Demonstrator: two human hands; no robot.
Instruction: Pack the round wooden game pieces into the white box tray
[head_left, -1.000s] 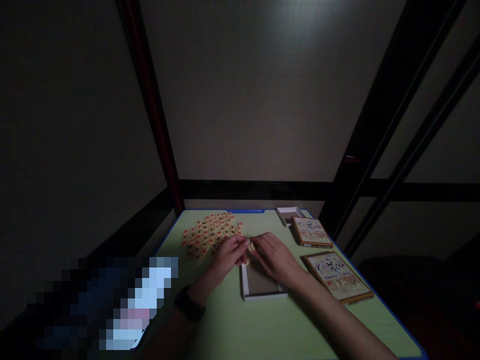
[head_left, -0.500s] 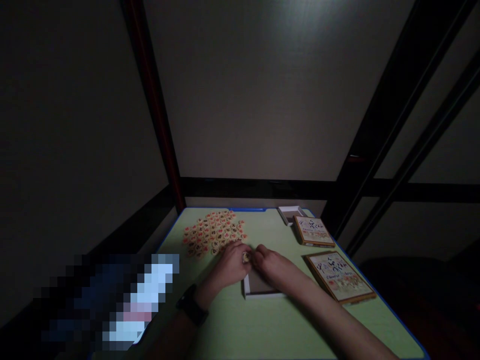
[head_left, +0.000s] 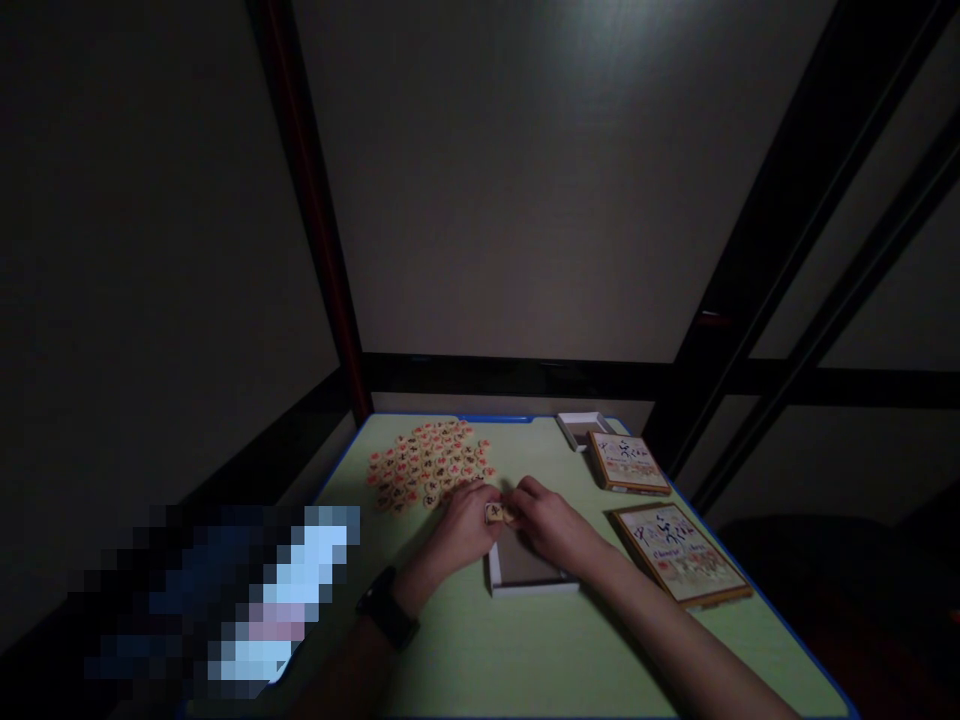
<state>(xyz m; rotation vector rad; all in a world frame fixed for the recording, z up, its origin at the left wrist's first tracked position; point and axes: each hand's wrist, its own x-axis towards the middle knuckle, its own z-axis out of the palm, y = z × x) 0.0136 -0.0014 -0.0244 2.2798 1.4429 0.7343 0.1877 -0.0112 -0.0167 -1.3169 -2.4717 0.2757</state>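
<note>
A shallow white-rimmed box tray with a brown inside lies on the table in front of me. My left hand is at its far left corner, fingers curled; what they grip is hidden. A round Chinese chess piece with a dark character sits in that corner, right beside my left fingers. My right hand reaches over the tray's far side, its fingers closed on another chess piece, partly covered, next to the first one. To the left, many loose chess pieces with red or black characters lie spread out.
Two Chinese chess boxes, a nearer one and a farther one, lie along the right of the green table. Another white-rimmed tray rests at the back right. A blurred-out bright patch is at the left edge.
My right hand has shifted slightly right, and a second chess piece now shows at its fingertips. More of the tray's inside is uncovered. My left hand stays almost in place.
</note>
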